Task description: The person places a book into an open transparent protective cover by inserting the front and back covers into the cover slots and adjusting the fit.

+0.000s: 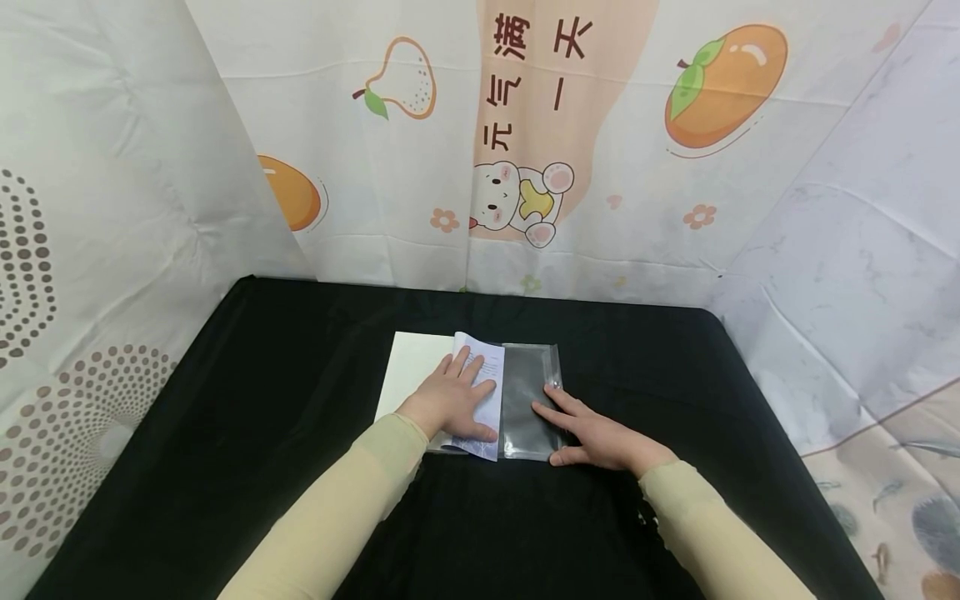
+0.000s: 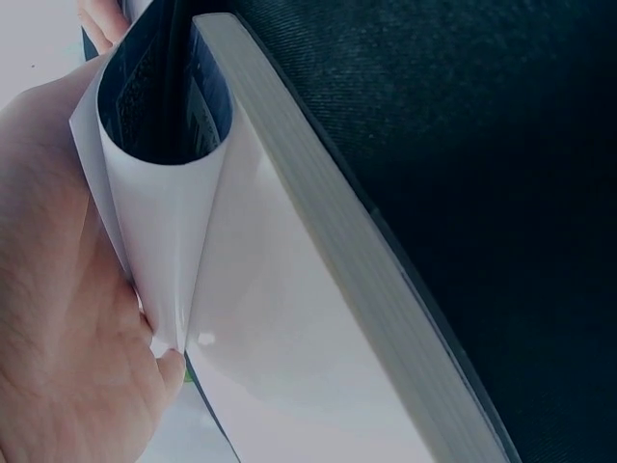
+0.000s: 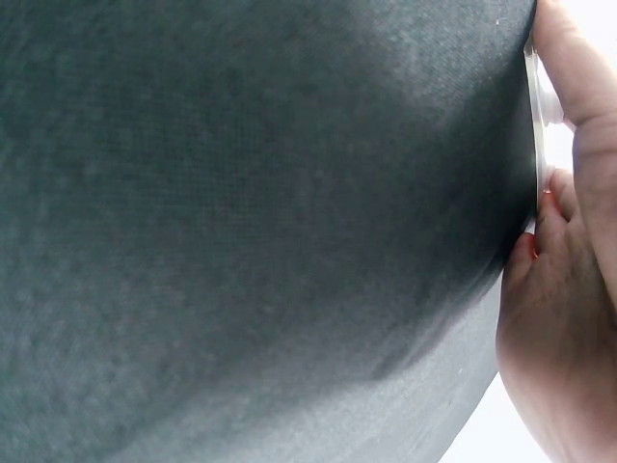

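Observation:
A thick book [image 1: 408, 367] lies opened near the middle of the table. Its bent-back cover [image 1: 491, 367], pale with printed lines, curls over in a loop, which the left wrist view shows beside the page block [image 2: 289, 203]. My left hand [image 1: 453, 400] rests on that cover with fingers spread. To the right lies a clear plastic book cover [image 1: 525, 400], the black cloth showing through it. My right hand [image 1: 596, 433] touches its right edge with fingers extended. In the right wrist view, the hand [image 3: 559, 299] is at the right border, beside the thin plastic edge.
A black cloth [image 1: 300, 367] covers the table. White curtains [image 1: 375, 208] printed with fruit and a cartoon animal hang behind the far edge, and more curtain fabric hangs at both sides.

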The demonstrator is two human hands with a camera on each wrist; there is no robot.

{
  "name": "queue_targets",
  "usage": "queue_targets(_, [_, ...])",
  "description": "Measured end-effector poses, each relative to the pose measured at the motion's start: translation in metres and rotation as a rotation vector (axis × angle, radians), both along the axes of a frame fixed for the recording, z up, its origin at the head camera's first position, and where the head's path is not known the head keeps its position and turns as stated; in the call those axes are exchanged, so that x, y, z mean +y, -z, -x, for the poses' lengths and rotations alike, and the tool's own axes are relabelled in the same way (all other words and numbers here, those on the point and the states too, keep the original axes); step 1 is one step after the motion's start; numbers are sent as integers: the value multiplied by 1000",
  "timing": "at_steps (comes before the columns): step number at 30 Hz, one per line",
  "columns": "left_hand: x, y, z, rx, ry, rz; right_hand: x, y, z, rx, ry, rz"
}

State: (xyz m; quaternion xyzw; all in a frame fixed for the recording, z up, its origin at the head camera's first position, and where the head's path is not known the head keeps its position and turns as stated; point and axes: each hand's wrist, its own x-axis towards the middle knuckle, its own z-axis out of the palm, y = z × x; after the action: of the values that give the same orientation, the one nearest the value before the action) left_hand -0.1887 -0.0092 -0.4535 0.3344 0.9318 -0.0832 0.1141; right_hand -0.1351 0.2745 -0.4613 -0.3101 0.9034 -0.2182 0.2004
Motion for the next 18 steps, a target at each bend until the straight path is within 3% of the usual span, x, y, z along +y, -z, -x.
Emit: queue_targets(18, [7, -3, -3, -8, -47, -18, 1, 1, 1, 12, -7, 2])
